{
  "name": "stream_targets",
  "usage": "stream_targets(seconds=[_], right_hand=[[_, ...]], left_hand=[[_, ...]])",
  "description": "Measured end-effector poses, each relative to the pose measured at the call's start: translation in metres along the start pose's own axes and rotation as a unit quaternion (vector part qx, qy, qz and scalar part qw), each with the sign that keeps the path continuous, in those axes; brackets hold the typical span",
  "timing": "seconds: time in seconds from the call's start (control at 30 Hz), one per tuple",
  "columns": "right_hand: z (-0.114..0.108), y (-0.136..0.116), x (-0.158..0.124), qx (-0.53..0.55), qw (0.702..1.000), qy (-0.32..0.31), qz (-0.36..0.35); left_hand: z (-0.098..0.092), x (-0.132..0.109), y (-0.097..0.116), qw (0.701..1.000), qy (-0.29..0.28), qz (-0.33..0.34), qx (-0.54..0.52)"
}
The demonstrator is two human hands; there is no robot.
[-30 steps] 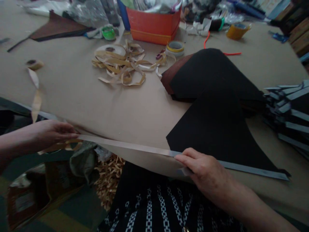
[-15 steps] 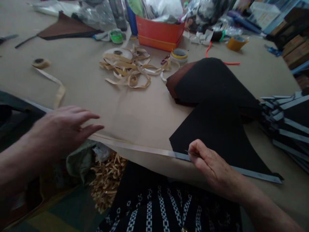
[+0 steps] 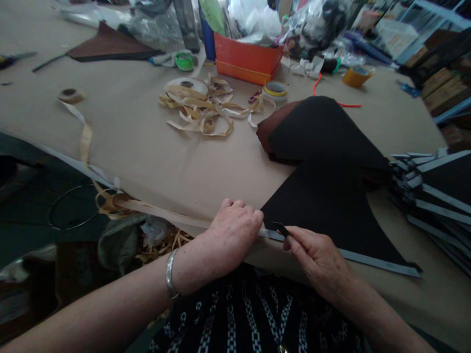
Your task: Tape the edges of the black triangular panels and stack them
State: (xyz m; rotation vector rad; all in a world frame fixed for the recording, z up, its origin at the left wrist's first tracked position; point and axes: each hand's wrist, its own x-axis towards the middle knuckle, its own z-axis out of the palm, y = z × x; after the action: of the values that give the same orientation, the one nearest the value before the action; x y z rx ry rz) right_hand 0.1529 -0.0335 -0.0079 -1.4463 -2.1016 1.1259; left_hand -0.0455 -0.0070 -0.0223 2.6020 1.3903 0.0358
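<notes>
Sheet position: black sheet (image 3: 324, 211) lies flat at the near edge of the table (image 3: 165, 157), its pointed left corner just beside both hands.
Edge band: grey band (image 3: 368, 258) runs along the sheet's near edge, straight, smooth and slightly glossy.
Left hand: left hand (image 3: 235, 230) is curled into a closed fist over the table edge. The pale strip (image 3: 147, 208) runs into it from the left, so the grip is judged to be on that strip; the fingertips are hidden.
Right hand: right hand (image 3: 316, 255) has thumb and forefinger pinched shut on the sheet's corner tip, lifting it slightly. The other fingers are folded under.
Handling: judged light, thin and flexible, yet stiff enough to lie flat. The matte face should not slip. The fine tip could crease or tear under a hard pull.
Hold point: judged best at the corner tip or along the banded edge, with the flat of the sheet pressed down.
Materials: the sheet is roughly triangular, dull black, felt-like or foam-like. The pale strip is papery, curling and limp. The table covering is plain brown paper.
Surroundings: a loose pile of strips (image 3: 200, 110) lies well apart toward the orange box (image 3: 246, 61). A stack of banded pieces (image 3: 434, 186) sits at the right. A heap of dark sheets (image 3: 316, 127) lies just behind the black sheet.
</notes>
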Motion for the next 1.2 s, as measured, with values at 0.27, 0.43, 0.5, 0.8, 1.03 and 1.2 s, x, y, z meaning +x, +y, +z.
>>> stream_targets(seconds=[0.27,0.43,0.5,0.8,1.03,1.2], right_hand=[[0.013,0.002,0.000,0.003,0.998,0.061,0.019],[0.019,0.002,0.005,0.060,0.995,0.027,0.079],[0.021,0.003,0.007,0.076,0.992,0.020,0.103],[0.028,0.005,0.015,-0.021,0.993,0.002,0.117],[0.030,0.000,0.016,-0.116,0.987,-0.007,0.109],[0.030,-0.001,0.017,-0.119,0.986,-0.012,0.112]], left_hand=[[-0.011,0.013,-0.003,0.999,-0.047,0.009,-0.001],[-0.018,0.017,-0.007,0.996,-0.087,0.008,-0.014],[-0.017,0.019,-0.010,0.995,-0.097,0.003,-0.015],[-0.023,0.024,-0.013,0.990,-0.138,-0.001,-0.022],[-0.022,0.024,-0.015,0.989,-0.144,0.009,-0.022],[-0.023,0.025,-0.013,0.988,-0.150,0.004,-0.019]])
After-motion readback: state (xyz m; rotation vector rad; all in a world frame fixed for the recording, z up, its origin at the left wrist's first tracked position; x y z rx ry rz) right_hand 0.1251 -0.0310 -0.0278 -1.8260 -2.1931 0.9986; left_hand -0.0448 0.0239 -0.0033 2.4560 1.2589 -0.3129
